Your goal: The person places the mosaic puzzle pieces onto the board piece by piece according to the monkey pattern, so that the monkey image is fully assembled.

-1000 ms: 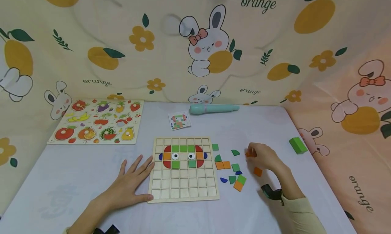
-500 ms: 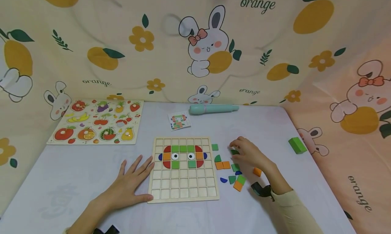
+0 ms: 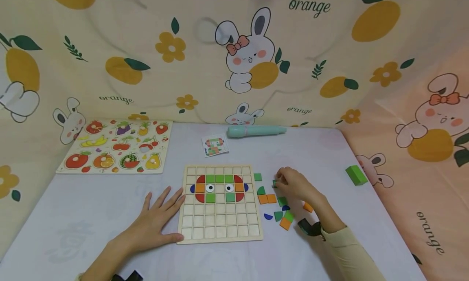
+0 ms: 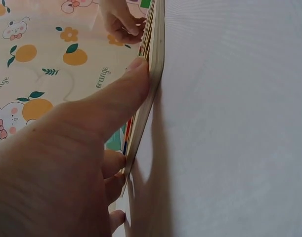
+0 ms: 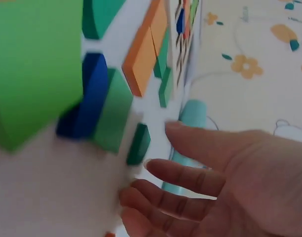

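My left hand lies spread at the left side of a wooden grid board, its thumb and fingertips at the rim. In the left wrist view its thumb presses along the board's edge. Coloured pieces on the board form a face with two eye pieces. Right of the board, my right hand hovers low, fingertips right at a small dark green piece. The right wrist view shows its thumb and index finger apart beside that green piece, with a gap between them.
Loose pieces lie between board and right hand: orange squares, a blue half-round, a green square. Behind are a pattern card and a teal pen-like tool. A fruit puzzle is at left, a green block at right.
My right hand has moved left from an orange piece to the dark green one, which has shifted slightly left. My left hand has stayed in place.
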Motion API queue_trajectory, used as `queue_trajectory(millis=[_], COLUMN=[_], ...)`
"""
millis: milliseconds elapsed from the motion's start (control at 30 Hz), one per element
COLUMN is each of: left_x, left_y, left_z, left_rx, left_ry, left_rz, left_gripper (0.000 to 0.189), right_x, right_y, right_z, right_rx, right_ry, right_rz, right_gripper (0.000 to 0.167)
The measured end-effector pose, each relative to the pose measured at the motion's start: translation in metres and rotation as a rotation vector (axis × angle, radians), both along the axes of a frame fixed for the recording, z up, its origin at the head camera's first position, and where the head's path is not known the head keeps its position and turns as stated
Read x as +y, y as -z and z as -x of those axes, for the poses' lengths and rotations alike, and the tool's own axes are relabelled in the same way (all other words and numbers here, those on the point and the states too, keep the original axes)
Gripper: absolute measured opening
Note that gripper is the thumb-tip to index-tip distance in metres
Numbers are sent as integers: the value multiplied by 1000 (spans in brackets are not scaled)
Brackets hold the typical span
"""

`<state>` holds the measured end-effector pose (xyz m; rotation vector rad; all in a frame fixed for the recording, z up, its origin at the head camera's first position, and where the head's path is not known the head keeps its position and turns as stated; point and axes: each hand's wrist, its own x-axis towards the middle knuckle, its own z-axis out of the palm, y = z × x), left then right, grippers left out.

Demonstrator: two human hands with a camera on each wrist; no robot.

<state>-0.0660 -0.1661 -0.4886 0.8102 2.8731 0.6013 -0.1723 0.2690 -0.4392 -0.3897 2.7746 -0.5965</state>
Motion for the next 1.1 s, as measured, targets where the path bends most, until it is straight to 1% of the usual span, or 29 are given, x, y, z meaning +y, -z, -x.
queue_trajectory(millis=[200,300,467,700,800,867,900,967,1033,1100], left_x=[0,0,1,1,1,0,0,0,0,0], left_y=[1,1,0,1,1,1,1,1,1,2], left_z=[0,0,0,1,1,1,0,0,0,0], left_rx=[1,1,-11,-14,-11,-9,-9,-10,-13,-17], left_ry=[1,0,-6,-7,-4,-3,-3,-6,-8,-8], left_rz=[-3,-1,-2,0,4,7,7,5,3,4], left_gripper=[103,103,104,104,104,104,104,104,104,104], right_x=[-8,-9,-10,-13,-19,-28,-35,-53,-72,-93], right_y=[2,2,6,9,7,3,1,-2,-4,-4], right_z=[-1,-1,-1,1,2,3,4,5,4,2], right_rx=[7,11,48,47,124,192,201,166,55,-78], right_ry=[-7,-5,-15,-3,-9,-52,-78,-153,-260,-354], right_rz=[-31,-15,12,52,97,161,205,314,422,477], right_gripper=[21,21,20,16,13,11,9,7,5,6])
